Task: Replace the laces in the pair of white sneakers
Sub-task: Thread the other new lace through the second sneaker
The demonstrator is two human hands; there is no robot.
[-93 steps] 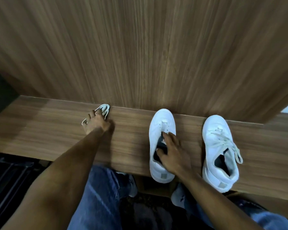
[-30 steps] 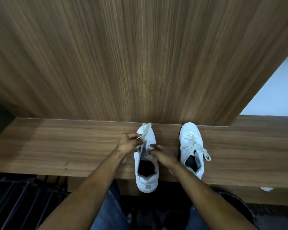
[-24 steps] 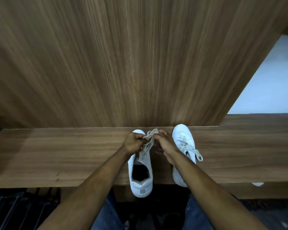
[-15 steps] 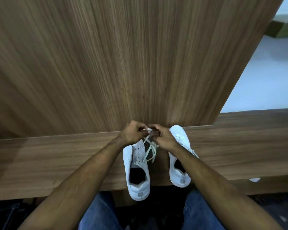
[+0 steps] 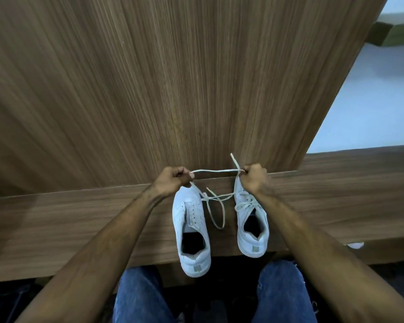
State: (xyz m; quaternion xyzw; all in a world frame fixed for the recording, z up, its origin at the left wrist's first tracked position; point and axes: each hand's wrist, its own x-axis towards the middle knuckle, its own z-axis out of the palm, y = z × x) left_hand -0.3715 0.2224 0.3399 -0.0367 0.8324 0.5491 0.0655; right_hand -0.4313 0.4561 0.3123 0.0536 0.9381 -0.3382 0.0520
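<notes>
From the head camera, the left hand (image 5: 173,181) and right hand (image 5: 254,180) each pinch the lace (image 5: 216,170), stretched above the two shoes (image 5: 191,229) on the bench (image 5: 56,229). A loop hangs, maybe knotted. Pulling harder could tighten that tangle.

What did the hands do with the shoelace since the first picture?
The left hand picked the loose lace off the bench and carried it over above the shoes. The right hand let go of the unlaced shoe and took the lace too. Now both hands pull it apart, stretched between them. Both shoes stayed on the bench; the laced shoe is untouched.
</notes>
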